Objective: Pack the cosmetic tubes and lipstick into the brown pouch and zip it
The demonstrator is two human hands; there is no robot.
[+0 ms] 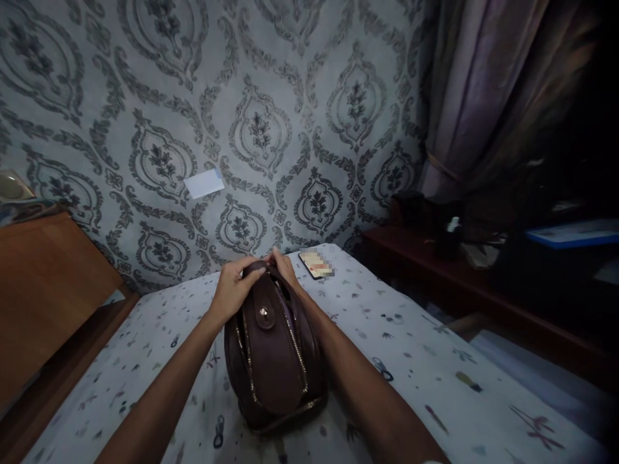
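Note:
A dark brown bag [278, 361] with gold zips and a round clasp on its flap stands upright on the patterned white sheet [193, 322]. At the bag's top left, my left hand [236, 283] is closed on its upper edge, the thumb across the top near the flap. My right hand [284, 267] is at the top right of the bag, its fingers bent by the zip opening; what its fingertips pinch is hidden. The zip on the right side is partly open, with a dark gap.
Beyond my right hand lies a phone-like object [314, 264], partly pixelated. A wooden board [53, 283] borders the left side. On the right are a dark red shelf [416, 258] with items and a curtain [476, 96]. Patterned wall [300, 129] rises behind.

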